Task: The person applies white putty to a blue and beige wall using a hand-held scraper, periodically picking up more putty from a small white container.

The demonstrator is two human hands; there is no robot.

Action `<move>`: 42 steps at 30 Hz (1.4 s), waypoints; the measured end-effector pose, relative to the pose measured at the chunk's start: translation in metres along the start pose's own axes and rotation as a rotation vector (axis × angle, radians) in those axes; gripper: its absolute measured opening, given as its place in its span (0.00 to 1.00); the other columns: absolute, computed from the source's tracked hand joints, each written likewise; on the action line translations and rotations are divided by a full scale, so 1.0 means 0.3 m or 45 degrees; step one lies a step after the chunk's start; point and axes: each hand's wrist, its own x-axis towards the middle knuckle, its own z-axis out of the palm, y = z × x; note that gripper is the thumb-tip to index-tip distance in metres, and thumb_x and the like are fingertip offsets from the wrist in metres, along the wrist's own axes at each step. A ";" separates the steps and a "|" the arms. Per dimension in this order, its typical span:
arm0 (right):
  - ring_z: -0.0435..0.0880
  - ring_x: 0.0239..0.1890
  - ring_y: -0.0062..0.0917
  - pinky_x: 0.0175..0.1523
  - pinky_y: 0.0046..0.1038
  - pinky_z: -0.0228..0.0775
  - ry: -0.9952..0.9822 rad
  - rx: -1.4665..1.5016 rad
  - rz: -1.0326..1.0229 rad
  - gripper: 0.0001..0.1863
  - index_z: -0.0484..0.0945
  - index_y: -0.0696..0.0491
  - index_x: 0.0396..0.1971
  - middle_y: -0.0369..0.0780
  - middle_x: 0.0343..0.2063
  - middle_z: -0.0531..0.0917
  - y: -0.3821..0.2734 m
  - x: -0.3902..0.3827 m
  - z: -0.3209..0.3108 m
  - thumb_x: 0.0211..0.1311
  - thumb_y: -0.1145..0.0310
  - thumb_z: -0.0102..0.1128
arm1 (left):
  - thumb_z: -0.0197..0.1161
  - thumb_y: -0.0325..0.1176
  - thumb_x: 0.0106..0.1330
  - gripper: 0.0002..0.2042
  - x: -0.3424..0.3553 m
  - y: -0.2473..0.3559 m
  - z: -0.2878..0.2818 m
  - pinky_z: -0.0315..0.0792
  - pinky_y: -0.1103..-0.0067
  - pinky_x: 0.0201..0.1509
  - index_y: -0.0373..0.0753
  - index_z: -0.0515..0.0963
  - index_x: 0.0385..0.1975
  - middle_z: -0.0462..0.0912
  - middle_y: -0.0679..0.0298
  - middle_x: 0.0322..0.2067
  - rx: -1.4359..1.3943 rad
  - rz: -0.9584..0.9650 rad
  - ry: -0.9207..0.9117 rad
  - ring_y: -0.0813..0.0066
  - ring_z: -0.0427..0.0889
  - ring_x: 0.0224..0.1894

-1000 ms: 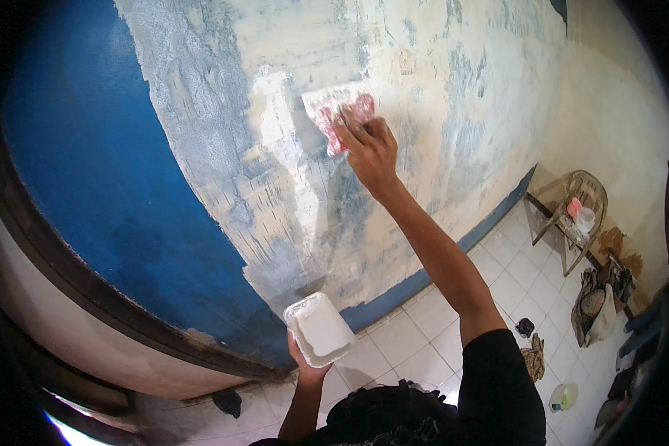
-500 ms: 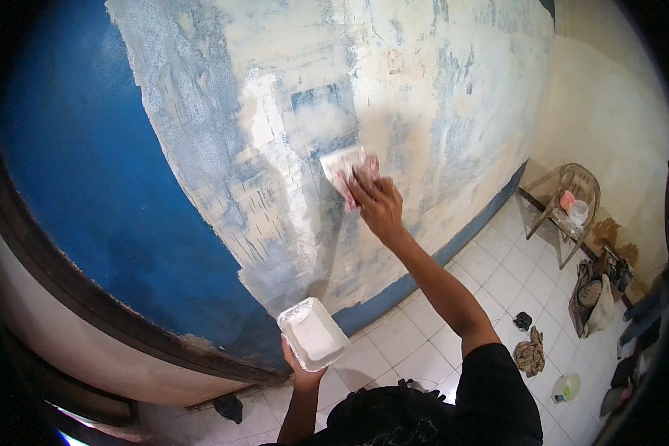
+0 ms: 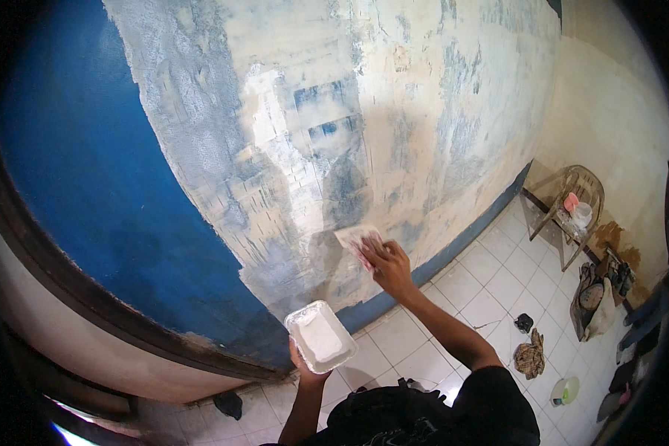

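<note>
My right hand [image 3: 389, 265] is closed on a flat, whitish scraper [image 3: 355, 239] with reddish smears, its broad edge against or close to the wall [image 3: 401, 163]. Patchy white and cream filler covers the blue paint there, and bluish streaks show through. A brighter white strip [image 3: 275, 126] runs down left of the scraper. Lower down, my left hand [image 3: 302, 362] grips a white rectangular tray [image 3: 340, 327] from beneath and the side. White paste [image 3: 321, 338] lies in the tray. Most of the left fingers are hidden under it.
Bare blue paint [image 3: 89, 163] borders the filler at left, above a dark curved ledge [image 3: 111, 320]. On the tiled floor [image 3: 424, 349] lie a crumpled brown cloth [image 3: 529, 355], a black bundle [image 3: 524, 322] and a greenish tub [image 3: 565, 390]. A chair [image 3: 572, 193] holding containers stands at far right.
My right hand has moved the scraper down the wall. Behind it, a bluish patch shows more plainly. The tray in my left hand has shifted slightly right.
</note>
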 end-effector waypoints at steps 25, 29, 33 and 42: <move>0.78 0.24 0.17 0.29 0.25 0.71 -0.371 0.742 1.448 0.09 0.80 0.62 0.32 0.36 0.23 0.82 0.027 -0.396 -0.409 0.54 0.72 0.63 | 0.47 0.53 0.67 0.30 0.189 -0.456 0.090 0.69 0.65 0.60 0.40 0.62 0.63 0.71 0.57 0.58 -0.152 -0.456 -0.240 0.61 0.72 0.57; 0.79 0.20 0.26 0.29 0.32 0.70 -0.694 0.380 1.338 0.11 0.80 0.60 0.30 0.44 0.16 0.79 0.034 -0.305 -0.460 0.43 0.73 0.62 | 0.47 0.54 0.67 0.31 0.196 -0.477 0.141 0.66 0.63 0.63 0.39 0.62 0.63 0.71 0.56 0.58 -0.273 -0.455 -0.240 0.59 0.72 0.58; 0.80 0.29 0.50 0.38 0.42 0.73 -0.751 0.337 1.401 0.12 0.79 0.59 0.25 0.53 0.23 0.80 0.029 -0.307 -0.433 0.37 0.69 0.59 | 0.48 0.57 0.65 0.35 0.211 -0.509 0.142 0.60 0.61 0.67 0.41 0.58 0.66 0.65 0.57 0.63 -0.133 -0.436 -0.251 0.57 0.66 0.63; 0.83 0.25 0.38 0.34 0.36 0.74 -0.699 0.678 1.421 0.16 0.82 0.58 0.31 0.49 0.22 0.82 0.077 -0.339 -0.378 0.40 0.67 0.66 | 0.47 0.58 0.65 0.34 0.227 -0.504 0.186 0.59 0.62 0.67 0.41 0.59 0.66 0.67 0.58 0.62 0.025 -0.440 -0.152 0.57 0.66 0.62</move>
